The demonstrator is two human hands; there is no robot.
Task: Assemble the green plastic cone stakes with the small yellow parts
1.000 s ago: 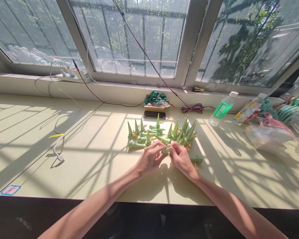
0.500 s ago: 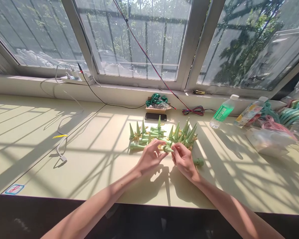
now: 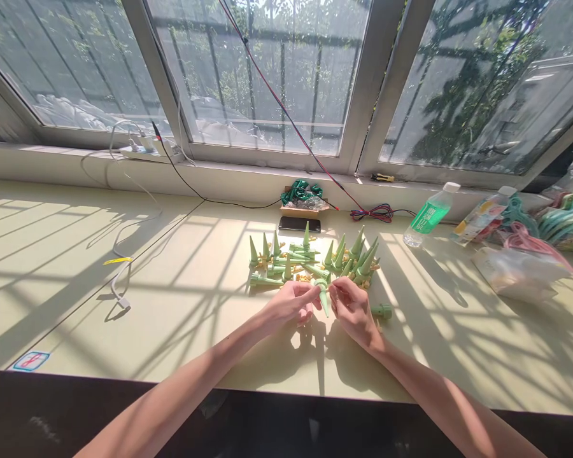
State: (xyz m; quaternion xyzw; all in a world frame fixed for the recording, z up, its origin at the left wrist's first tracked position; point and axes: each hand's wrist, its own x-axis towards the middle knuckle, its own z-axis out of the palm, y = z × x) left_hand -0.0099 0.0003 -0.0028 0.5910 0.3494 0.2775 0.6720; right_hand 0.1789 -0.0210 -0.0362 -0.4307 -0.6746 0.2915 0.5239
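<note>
A pale green cone-shaped piece [image 3: 324,301] is pinched in my left hand [image 3: 290,303], its tip pointing down toward the table's front edge. Close on its right side, my right hand [image 3: 354,313] has thumb and fingers pressed together; whatever they hold is too small or hidden to name. Just beyond both hands lies a cluster of similar green cones [image 3: 358,242], some upright and some on their sides, with small yellowish bits among them. One short green cylindrical piece [image 3: 382,311] lies by itself beside my right wrist.
Behind the cones lie a black phone [image 3: 299,224] and a small box [image 3: 305,208] with green ribbon-like material. To the right stand a green-labelled bottle [image 3: 427,218] and a plastic bag [image 3: 518,270]. A white cable [image 3: 119,280] crosses the table at left.
The green cone has turned from pointing right to pointing down toward the front. My left hand has shifted slightly down, its fingers regripped; my right hand stays almost in place.
</note>
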